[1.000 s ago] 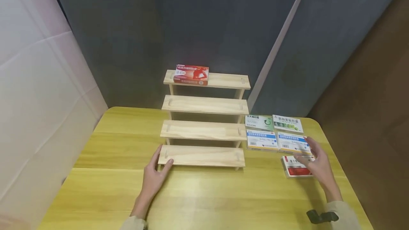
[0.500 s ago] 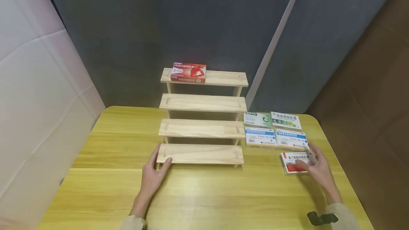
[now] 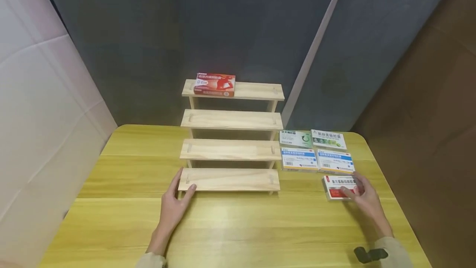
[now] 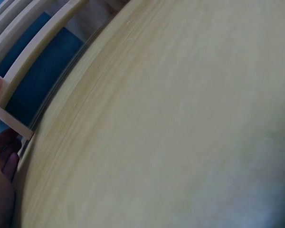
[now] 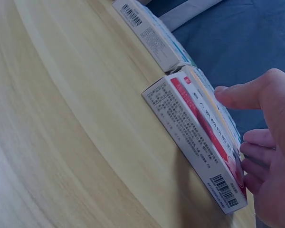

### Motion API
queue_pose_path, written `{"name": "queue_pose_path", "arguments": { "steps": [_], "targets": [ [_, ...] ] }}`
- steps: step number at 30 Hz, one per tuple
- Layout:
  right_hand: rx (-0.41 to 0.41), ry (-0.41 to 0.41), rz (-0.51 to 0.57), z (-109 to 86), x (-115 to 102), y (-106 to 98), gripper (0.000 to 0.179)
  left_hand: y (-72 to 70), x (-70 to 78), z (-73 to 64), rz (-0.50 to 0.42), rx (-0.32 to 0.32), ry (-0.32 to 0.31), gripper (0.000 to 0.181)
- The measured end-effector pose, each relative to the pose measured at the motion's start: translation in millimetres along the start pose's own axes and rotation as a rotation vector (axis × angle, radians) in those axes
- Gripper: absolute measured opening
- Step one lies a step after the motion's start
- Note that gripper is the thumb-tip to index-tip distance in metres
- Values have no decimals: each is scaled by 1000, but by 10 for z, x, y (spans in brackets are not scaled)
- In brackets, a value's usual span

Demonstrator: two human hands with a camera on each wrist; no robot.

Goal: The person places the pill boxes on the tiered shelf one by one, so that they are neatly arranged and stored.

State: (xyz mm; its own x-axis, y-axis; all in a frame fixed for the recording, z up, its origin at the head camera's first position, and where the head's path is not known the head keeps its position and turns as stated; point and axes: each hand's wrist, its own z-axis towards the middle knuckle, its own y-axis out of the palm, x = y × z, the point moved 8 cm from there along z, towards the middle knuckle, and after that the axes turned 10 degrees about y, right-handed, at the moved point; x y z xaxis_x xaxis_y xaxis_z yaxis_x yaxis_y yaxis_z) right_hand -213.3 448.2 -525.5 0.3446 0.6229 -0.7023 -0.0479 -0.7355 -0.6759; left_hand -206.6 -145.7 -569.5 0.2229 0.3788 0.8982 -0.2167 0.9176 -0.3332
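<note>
The fingers of your right hand [image 3: 367, 202] are spread apart around the right end of the white-and-red medicine box [image 3: 332, 183], with the thumb over its printed top; whether the skin touches the carton, I cannot tell. This box lies flat on the table [image 3: 230, 230], to the right of the four-tier wooden rack [image 3: 230, 179]. The fingers of your left hand [image 3: 173, 206] grip the left end of the lowest tier, the thumb resting on top of the board.

Just behind the white-and-red box, two blue-and-white medicine boxes [image 3: 299, 159] lie flat, side by side. Behind these lie a pale green medicine box [image 3: 295, 138] on the left and a white-and-green medicine box [image 3: 329, 140] on the right. On the top tier, toward its left end, rests a red medicine box [image 3: 214, 84]. Behind the table hangs a dark cloth [image 3: 238, 24].
</note>
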Motion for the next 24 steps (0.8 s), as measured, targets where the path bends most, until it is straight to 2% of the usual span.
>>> {"name": "queue_pose_path", "arguments": {
  "steps": [6, 10, 16, 24],
  "targets": [
    [105, -116, -115, -6, -56, -22, 66, -1, 19, -1, -5, 1, 4, 72],
    [133, -150, -160, -35, -53, -49, 65, 2, 30, 9, -11, 5, 14, 72],
    [103, -132, -159, -95, 44, -106, 73, 3, 32, 6, -11, 10, 19, 72],
    [68, -145, -100, -162, 189, -173, 84, -2, 18, 11, -15, 16, 32, 71]
  ]
}}
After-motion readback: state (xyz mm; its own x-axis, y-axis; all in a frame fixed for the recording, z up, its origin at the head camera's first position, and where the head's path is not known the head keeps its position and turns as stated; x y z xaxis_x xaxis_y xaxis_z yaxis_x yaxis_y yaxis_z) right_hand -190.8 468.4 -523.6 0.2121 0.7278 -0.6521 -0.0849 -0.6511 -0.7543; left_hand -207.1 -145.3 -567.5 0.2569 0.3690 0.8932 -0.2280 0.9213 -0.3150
